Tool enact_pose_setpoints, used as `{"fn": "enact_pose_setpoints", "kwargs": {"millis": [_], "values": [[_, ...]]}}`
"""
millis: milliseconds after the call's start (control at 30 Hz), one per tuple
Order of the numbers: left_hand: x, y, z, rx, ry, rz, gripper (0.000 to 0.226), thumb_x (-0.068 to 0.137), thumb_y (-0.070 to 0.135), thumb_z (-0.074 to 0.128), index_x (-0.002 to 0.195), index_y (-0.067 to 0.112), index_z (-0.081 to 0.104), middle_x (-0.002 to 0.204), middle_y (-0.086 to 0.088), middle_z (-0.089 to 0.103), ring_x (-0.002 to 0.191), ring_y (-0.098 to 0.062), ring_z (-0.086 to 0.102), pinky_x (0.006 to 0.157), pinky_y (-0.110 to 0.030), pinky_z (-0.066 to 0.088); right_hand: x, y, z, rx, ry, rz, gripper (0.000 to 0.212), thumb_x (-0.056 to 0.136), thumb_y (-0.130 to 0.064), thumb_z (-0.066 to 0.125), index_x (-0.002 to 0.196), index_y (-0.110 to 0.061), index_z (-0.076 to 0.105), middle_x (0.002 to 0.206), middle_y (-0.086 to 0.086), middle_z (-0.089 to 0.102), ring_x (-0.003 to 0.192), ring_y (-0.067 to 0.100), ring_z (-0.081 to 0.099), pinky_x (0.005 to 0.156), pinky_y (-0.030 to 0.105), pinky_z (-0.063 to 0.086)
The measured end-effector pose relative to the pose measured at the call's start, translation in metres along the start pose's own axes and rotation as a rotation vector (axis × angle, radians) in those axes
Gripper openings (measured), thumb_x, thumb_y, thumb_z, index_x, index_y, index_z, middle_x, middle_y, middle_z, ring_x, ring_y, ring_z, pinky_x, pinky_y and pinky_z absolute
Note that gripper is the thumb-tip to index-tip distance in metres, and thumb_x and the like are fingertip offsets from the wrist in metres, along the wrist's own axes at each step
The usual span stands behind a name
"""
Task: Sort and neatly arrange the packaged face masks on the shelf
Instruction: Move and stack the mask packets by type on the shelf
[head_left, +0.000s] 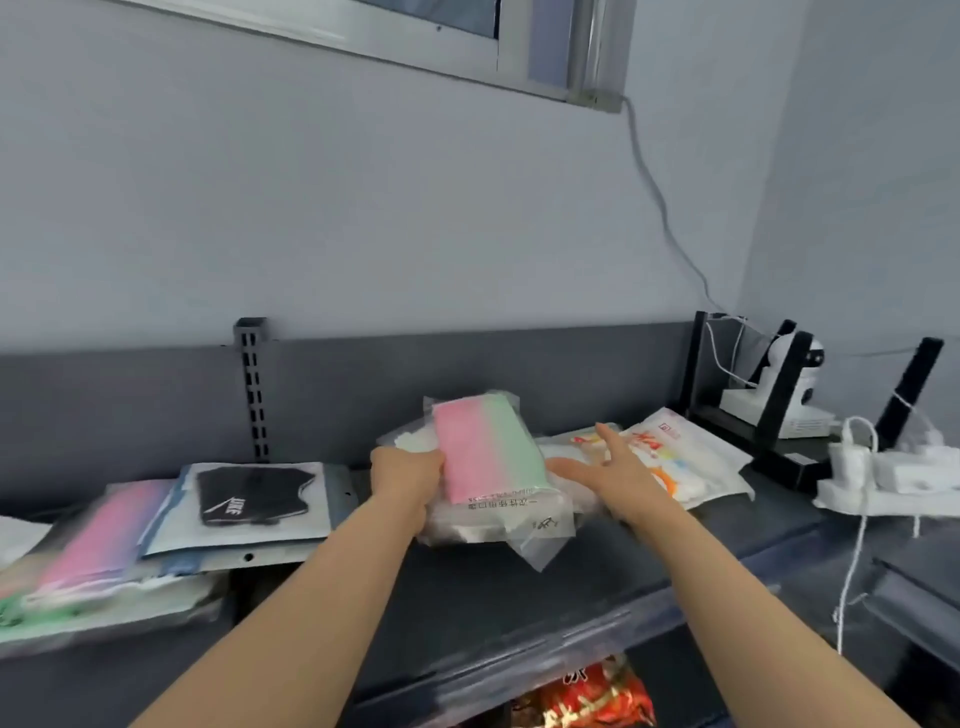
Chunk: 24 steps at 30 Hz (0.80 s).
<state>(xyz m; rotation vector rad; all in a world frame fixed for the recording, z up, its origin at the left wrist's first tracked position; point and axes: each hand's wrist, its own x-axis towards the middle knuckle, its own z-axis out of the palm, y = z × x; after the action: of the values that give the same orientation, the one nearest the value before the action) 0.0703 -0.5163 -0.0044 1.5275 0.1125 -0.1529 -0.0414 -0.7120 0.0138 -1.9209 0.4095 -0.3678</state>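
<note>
A clear bag of pink-and-green masks (488, 452) tops a small pile of white mask packs (483, 525) in the middle of the dark shelf (519, 587). My left hand (408, 475) grips the left edge of the pink-and-green bag and tilts it up. My right hand (605, 475) lies with straight fingers against the pile's right side, over a white pack with orange print (685, 457). At the left sit a black mask pack (249, 496) and a pink-and-blue mask bag (98, 545), overlapping several other packs.
A white camera (800, 384) in a black stand (779, 415) occupies the shelf's right end, beside a white power strip (893, 478) with cables hanging down. A slotted upright (254, 389) rises at the back panel. Red snack bags (587, 701) lie on the lower level.
</note>
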Motion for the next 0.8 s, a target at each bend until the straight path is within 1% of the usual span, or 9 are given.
{"fn": "enact_pose_setpoints", "kwargs": {"millis": [67,267,367,433,533,600,667,767,800], "values": [[0.004,-0.004,0.020,0.108,0.049,0.016,0.060,0.081,0.012,0.068,0.132,-0.004,0.041,0.111,-0.015,0.061,0.098,-0.032,0.062,0.080,-0.039,0.056,0.019,0.010,-0.011,-0.036,-0.022,-0.008,0.097,0.080,-0.037,0.075,0.154,-0.026,0.013,0.156,-0.001,0.030,0.141,0.020,0.031,0.102,0.031,0.032],[0.016,-0.016,0.058,0.329,0.064,0.019,0.058,0.089,0.017,0.062,0.136,0.000,0.033,0.127,-0.017,0.051,0.102,-0.030,0.057,0.073,-0.036,0.047,0.059,0.028,-0.021,-0.065,-0.099,-0.016,0.099,0.078,-0.040,0.076,0.154,-0.028,0.013,0.154,-0.001,0.033,0.139,0.020,0.034,0.105,0.033,0.034],[0.016,-0.017,0.063,0.359,0.063,0.030,0.065,0.087,0.017,0.063,0.142,0.004,0.032,0.138,-0.018,0.046,0.108,-0.031,0.057,0.079,-0.036,0.050,0.068,0.030,-0.020,-0.086,-0.109,-0.036,0.093,0.080,-0.043,0.073,0.153,-0.029,0.017,0.156,-0.001,0.028,0.141,0.021,0.031,0.110,0.039,0.032],[0.013,-0.013,0.059,0.385,0.047,0.059,0.068,0.089,0.019,0.063,0.146,0.005,0.030,0.141,-0.013,0.042,0.112,-0.029,0.055,0.083,-0.033,0.047,0.070,0.026,-0.015,-0.115,-0.107,-0.081,0.086,0.083,-0.041,0.071,0.152,-0.028,0.021,0.156,-0.002,0.029,0.139,0.019,0.033,0.107,0.036,0.033],[0.002,-0.002,0.044,0.379,0.021,0.166,0.062,0.094,0.020,0.062,0.146,0.004,0.034,0.127,-0.005,0.049,0.097,-0.013,0.055,0.075,-0.025,0.042,0.068,0.007,-0.001,-0.172,-0.104,-0.187,0.074,0.086,-0.039,0.067,0.149,-0.026,0.030,0.154,-0.003,0.032,0.138,0.016,0.035,0.106,0.032,0.033],[-0.007,0.009,0.024,0.369,0.052,0.224,0.063,0.095,0.023,0.062,0.149,0.007,0.035,0.143,-0.006,0.047,0.117,-0.015,0.052,0.086,-0.024,0.039,0.065,-0.010,0.016,-0.194,-0.125,-0.265,0.066,0.087,-0.038,0.066,0.146,-0.026,0.038,0.150,-0.003,0.037,0.136,0.014,0.037,0.105,0.031,0.033],[-0.014,0.019,-0.002,0.349,0.107,0.261,0.056,0.096,0.025,0.060,0.146,0.011,0.042,0.145,-0.005,0.048,0.127,-0.020,0.049,0.095,-0.026,0.038,0.058,-0.027,0.036,-0.188,-0.165,-0.338,0.060,0.087,-0.036,0.066,0.142,-0.025,0.045,0.147,-0.006,0.043,0.129,0.009,0.042,0.103,0.026,0.034],[-0.020,0.028,-0.052,0.295,0.234,0.275,0.044,0.096,0.023,0.059,0.138,0.012,0.052,0.133,-0.002,0.056,0.110,-0.017,0.054,0.092,-0.030,0.041,0.041,-0.049,0.072,-0.172,-0.272,-0.398,0.053,0.089,-0.035,0.065,0.138,-0.024,0.050,0.144,-0.010,0.046,0.121,0.004,0.049,0.097,0.020,0.031],[-0.022,0.029,-0.071,0.287,0.293,0.280,0.041,0.096,0.021,0.059,0.135,0.011,0.055,0.130,-0.003,0.059,0.106,-0.016,0.054,0.089,-0.029,0.041,0.036,-0.054,0.084,-0.167,-0.309,-0.402,0.053,0.089,-0.035,0.064,0.139,-0.025,0.049,0.143,-0.010,0.046,0.108,0.001,0.054,0.094,0.019,0.033]]}}
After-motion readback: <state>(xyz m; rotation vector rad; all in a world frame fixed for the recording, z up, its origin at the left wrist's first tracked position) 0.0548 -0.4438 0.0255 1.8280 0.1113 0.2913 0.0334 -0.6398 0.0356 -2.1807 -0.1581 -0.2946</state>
